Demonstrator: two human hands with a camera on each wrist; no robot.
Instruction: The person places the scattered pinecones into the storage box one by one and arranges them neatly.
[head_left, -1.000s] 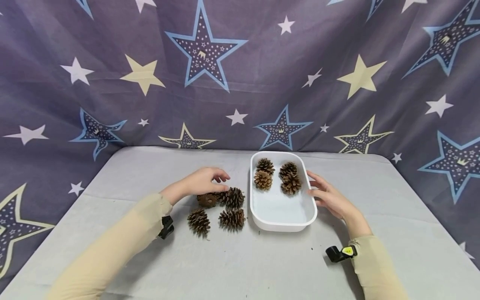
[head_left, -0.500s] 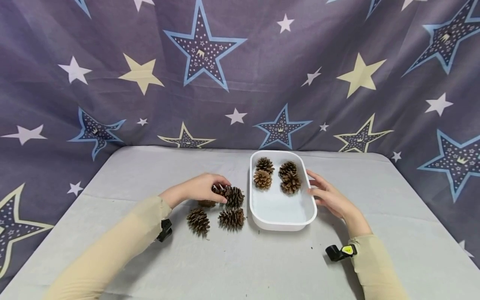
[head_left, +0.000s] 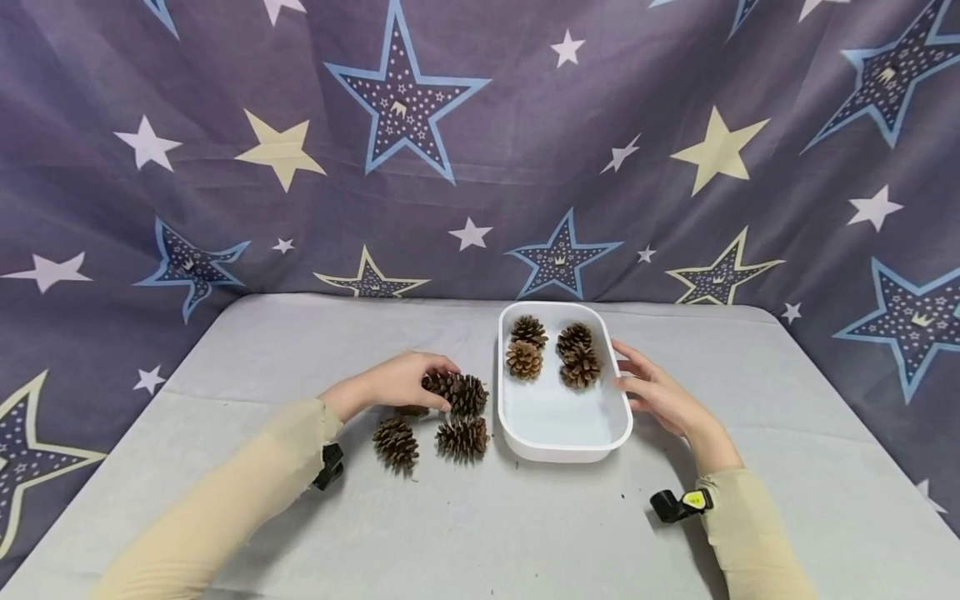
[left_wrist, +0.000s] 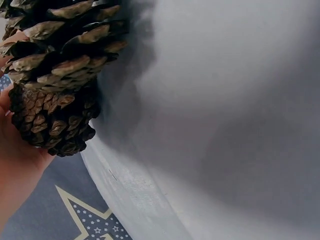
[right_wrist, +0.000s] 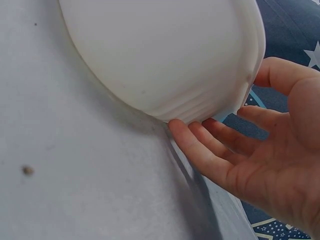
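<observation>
My left hand (head_left: 401, 382) has its thumb and fingers around a brown pine cone (head_left: 441, 385) in the head view. Another pine cone (head_left: 471, 398) sits against its right side, and one more (head_left: 411, 411) is mostly hidden under the palm. Just in front lie two further pine cones (head_left: 395, 444) (head_left: 462, 439). Close up in the left wrist view, one pine cone (left_wrist: 60, 42) covers part of the hand, with a second pine cone (left_wrist: 52, 122) by the palm. My right hand (head_left: 663, 400) touches the right wall of a white plastic box (head_left: 566, 454) with nearly straight fingers (right_wrist: 197, 147).
Inside the box, several pine cones stand in two pairs, left (head_left: 524, 360) and right (head_left: 580, 367), toward its far end. A grey cloth (head_left: 480, 525) covers the table. Behind it hangs a star-patterned curtain (head_left: 487, 192).
My left hand has come down from above the pine cones, and its thumb and fingers have closed around one. The right hand and the box have stayed in place.
</observation>
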